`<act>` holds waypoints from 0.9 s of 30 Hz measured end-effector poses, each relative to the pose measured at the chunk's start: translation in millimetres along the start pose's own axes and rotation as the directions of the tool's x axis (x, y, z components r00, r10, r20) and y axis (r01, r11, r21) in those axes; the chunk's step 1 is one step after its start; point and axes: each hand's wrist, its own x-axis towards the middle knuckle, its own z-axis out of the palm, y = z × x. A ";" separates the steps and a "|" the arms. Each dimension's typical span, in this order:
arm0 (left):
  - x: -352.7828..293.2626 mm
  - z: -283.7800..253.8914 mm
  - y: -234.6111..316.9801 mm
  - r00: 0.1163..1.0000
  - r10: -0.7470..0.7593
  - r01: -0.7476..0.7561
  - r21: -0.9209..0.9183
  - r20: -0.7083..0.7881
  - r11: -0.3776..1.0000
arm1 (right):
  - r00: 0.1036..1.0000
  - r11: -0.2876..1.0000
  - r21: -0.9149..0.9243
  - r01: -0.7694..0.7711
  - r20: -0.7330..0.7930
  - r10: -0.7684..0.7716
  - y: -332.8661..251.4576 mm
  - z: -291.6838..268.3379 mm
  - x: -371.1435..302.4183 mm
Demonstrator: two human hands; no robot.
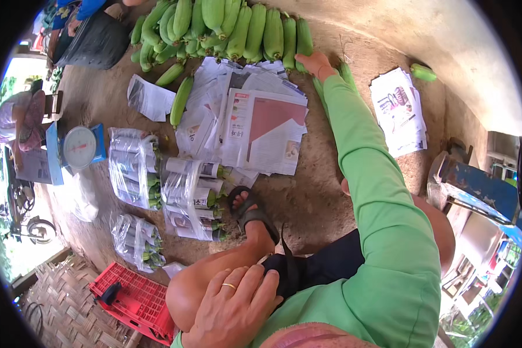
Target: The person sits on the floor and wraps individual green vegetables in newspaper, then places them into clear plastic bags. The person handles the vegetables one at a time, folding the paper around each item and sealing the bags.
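At the far end of my stretched right arm, my right hand (314,64) has its fingers curled over the near end of a green luffa gourd (304,42), at the right edge of a large pile of gourds (238,32). Two more gourds (321,95) lie partly hidden by my right forearm. My left hand (235,301), with a ring on one finger, rests flat on my left thigh and holds nothing. Between the pile and my sandalled foot (252,211) lies a stack of newspaper sheets (264,130). A single gourd (181,101) lies along its left edge.
Plastic-bagged bundles of paper-wrapped gourds (191,197) lie left of my foot. Beyond them stands a blue dial scale (79,148). A red crate (133,298) is at lower left. More newspaper (397,110) lies at right, by the wall. Other people sit at far left.
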 end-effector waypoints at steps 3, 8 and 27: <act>8.7 4.1 7.4 0.999 0.011 -0.009 0.038 -0.033 0.999 | 0.989 0.715 0.683 -0.148 0.110 0.100 -12.0 -16.7 -31.1; 11.3 2.4 25.7 0.999 0.043 -0.041 0.062 -0.028 0.997 | 0.973 0.710 0.704 -0.020 0.178 -0.149 33.3 18.4 -177.1; 9.3 -2.6 17.5 0.997 0.022 -0.025 0.050 0.068 0.998 | 0.997 0.917 0.393 -0.061 0.072 0.035 -47.2 38.5 -58.2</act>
